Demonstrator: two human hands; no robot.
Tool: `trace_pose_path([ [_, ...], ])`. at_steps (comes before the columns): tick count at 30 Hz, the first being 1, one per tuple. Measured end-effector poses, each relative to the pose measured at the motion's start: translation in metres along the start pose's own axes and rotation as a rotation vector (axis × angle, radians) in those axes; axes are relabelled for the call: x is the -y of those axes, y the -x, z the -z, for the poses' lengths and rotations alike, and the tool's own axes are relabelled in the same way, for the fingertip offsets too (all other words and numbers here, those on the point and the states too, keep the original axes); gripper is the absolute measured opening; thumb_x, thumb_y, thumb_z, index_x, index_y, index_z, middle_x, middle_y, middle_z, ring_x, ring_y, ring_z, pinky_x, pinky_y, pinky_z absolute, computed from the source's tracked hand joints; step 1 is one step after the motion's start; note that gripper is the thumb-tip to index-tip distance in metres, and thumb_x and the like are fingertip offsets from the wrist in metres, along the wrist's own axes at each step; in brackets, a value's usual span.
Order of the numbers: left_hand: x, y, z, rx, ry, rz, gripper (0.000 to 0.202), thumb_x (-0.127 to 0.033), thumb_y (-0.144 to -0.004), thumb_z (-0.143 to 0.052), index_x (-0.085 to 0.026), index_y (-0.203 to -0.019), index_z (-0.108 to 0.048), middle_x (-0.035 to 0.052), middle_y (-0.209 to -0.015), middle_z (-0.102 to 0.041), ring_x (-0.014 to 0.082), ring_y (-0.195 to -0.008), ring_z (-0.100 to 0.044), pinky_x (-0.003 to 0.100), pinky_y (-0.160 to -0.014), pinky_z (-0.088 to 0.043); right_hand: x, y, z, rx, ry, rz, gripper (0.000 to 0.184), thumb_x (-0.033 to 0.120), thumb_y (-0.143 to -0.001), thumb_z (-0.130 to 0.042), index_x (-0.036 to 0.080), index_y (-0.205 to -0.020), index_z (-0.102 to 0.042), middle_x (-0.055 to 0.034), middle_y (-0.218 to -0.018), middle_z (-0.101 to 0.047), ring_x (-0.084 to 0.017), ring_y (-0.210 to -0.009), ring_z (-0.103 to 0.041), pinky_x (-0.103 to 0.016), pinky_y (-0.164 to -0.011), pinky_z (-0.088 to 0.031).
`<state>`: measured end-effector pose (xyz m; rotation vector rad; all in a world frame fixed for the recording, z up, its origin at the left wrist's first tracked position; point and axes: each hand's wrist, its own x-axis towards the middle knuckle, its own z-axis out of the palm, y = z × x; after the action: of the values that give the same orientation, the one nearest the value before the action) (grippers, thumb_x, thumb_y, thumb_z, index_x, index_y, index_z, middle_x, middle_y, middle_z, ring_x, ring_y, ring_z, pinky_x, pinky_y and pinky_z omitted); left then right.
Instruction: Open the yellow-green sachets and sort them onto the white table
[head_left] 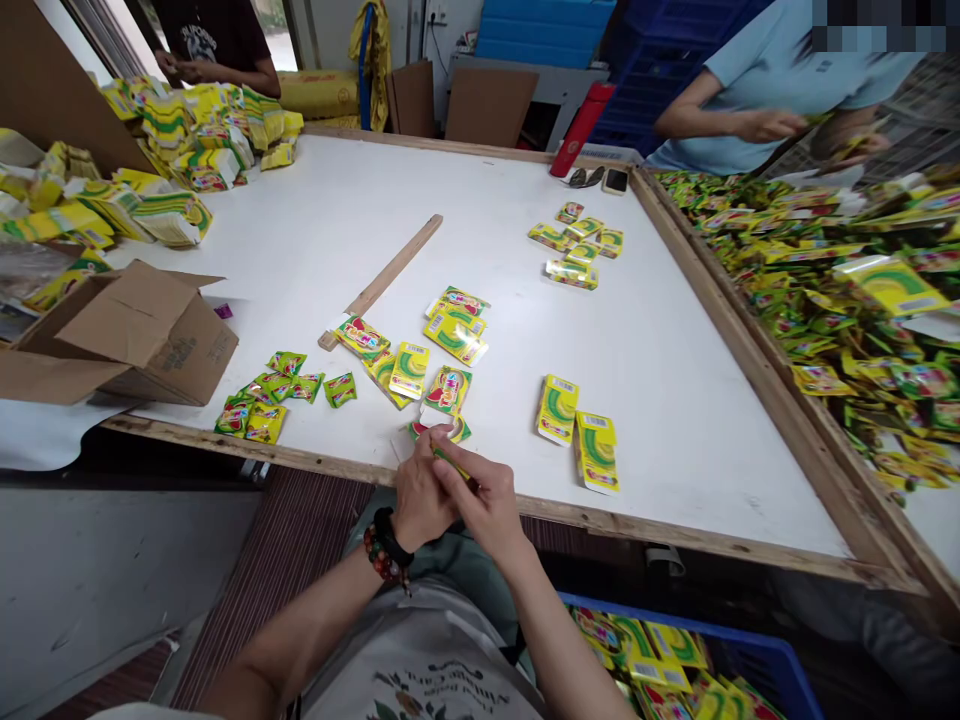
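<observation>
Beaded bracelet (385,552) on left wrist, left hand (420,503) and right hand (486,505) together at table (660,470) edge.
Right hand pinches a narrow yellow-green sachet (452,465) just above the near edge; left hand's grip hidden, can't tell. Printed sachets (450,395) lie just ahead, wooden strip (382,280) beyond, cardboard box (142,335) off left, blue crate (750,638) below right.
</observation>
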<state>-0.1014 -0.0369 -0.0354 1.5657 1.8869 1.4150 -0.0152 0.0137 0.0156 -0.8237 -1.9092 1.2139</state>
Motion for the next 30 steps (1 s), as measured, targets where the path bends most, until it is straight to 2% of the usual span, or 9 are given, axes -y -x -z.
trace_pose_path([
  [4, -0.007, -0.008, 0.012, 0.094, 0.023, -0.106, 0.051, -0.033, -0.085, -0.053, -0.018, -0.132, -0.037, 0.0154, -0.125, -0.055, 0.026, -0.112, -0.058, 0.04, -0.09, -0.051, 0.005, 0.015, 0.012, 0.057, 0.162, 0.132, 0.037, 0.022, -0.091, -0.053, 0.022, -0.127, -0.062, -0.0089, -0.11, -0.074, -0.021, -0.093, -0.073, -0.031, -0.079, -0.059],
  [7, 0.005, -0.031, 0.049, 0.205, -0.166, -0.237, 0.048, -0.038, -0.083, -0.058, -0.019, -0.127, -0.048, 0.0144, -0.13, -0.051, 0.0294, -0.12, -0.05, 0.045, -0.099, -0.043, 0.009, 0.047, 0.058, 0.043, 0.452, 0.007, 0.036, 0.029, -0.092, -0.048, 0.019, -0.122, -0.066, -0.011, -0.096, -0.077, -0.024, -0.076, -0.075, -0.032, -0.065, -0.06],
  [10, 0.035, -0.063, 0.107, -0.056, -0.565, 0.015, 0.029, -0.033, -0.088, -0.052, -0.018, -0.111, -0.062, 0.0144, -0.121, -0.055, 0.0323, -0.114, -0.048, 0.052, -0.1, -0.038, 0.006, 0.074, 0.106, 0.091, 0.91, -0.231, 0.033, 0.041, -0.086, -0.053, 0.02, -0.094, -0.079, -0.0106, -0.057, -0.073, -0.031, -0.044, -0.067, -0.037, -0.038, -0.05],
  [12, 0.057, -0.078, 0.144, -0.102, -0.805, 0.241, 0.029, -0.022, -0.088, -0.048, -0.016, -0.111, -0.064, 0.0166, -0.119, -0.054, 0.0345, -0.112, -0.047, 0.052, -0.096, -0.039, 0.005, 0.07, 0.108, 0.157, 0.976, -0.264, 0.032, 0.042, -0.084, -0.055, 0.021, -0.09, -0.079, -0.0117, -0.062, -0.075, -0.033, -0.05, -0.069, -0.039, -0.042, -0.052],
  [15, 0.076, -0.084, 0.178, -0.022, -0.975, 0.411, 0.039, -0.013, -0.083, -0.049, -0.018, -0.12, -0.06, 0.0164, -0.121, -0.053, 0.036, -0.11, -0.048, 0.048, -0.087, -0.044, 0.01, 0.027, 0.047, 0.267, 0.677, -0.178, 0.033, 0.031, -0.092, -0.047, 0.02, -0.112, -0.07, -0.0105, -0.101, -0.077, -0.024, -0.086, -0.074, -0.032, -0.072, -0.057],
  [19, 0.078, -0.066, 0.189, 0.028, -1.076, 0.538, 0.028, -0.025, -0.085, -0.052, -0.013, -0.109, -0.062, 0.0163, -0.106, -0.058, 0.0358, -0.103, -0.052, 0.046, -0.085, -0.045, 0.018, -0.064, -0.076, 0.326, 0.643, -0.203, 0.033, 0.037, -0.094, -0.049, 0.015, -0.112, -0.066, -0.0139, -0.096, -0.076, -0.025, -0.092, -0.071, -0.032, -0.079, -0.052],
  [22, 0.082, -0.05, 0.19, 0.068, -1.124, 0.543, 0.038, -0.026, -0.083, -0.057, -0.013, -0.119, -0.057, 0.0173, -0.116, -0.054, 0.0365, -0.107, -0.049, 0.046, -0.088, -0.045, 0.013, -0.114, -0.135, 0.292, 0.666, -0.242, 0.039, 0.039, -0.091, -0.054, 0.005, -0.108, -0.063, -0.0252, -0.1, -0.071, -0.032, -0.097, -0.068, -0.037, -0.078, -0.05],
  [25, 0.092, -0.041, 0.195, 0.075, -1.111, 0.497, 0.046, -0.024, -0.082, -0.059, -0.011, -0.126, -0.052, 0.018, -0.121, -0.049, 0.0351, -0.109, -0.047, 0.044, -0.092, -0.043, 0.001, -0.128, -0.151, 0.283, 0.626, -0.235, 0.032, 0.027, -0.086, -0.062, 0.006, -0.111, -0.06, -0.0255, -0.108, -0.068, -0.031, -0.101, -0.065, -0.037, -0.079, -0.047],
  [30, 0.101, -0.042, 0.202, 0.105, -0.941, 0.342, 0.017, -0.022, -0.081, -0.061, -0.018, -0.097, -0.064, 0.0108, -0.108, -0.053, 0.0294, -0.103, -0.048, 0.044, -0.094, -0.042, -0.009, -0.1, -0.125, 0.313, 0.419, -0.167, 0.014, 0.025, -0.087, -0.057, 0.019, -0.097, -0.065, -0.0079, -0.09, -0.072, -0.022, -0.089, -0.064, -0.029, -0.076, -0.044],
])
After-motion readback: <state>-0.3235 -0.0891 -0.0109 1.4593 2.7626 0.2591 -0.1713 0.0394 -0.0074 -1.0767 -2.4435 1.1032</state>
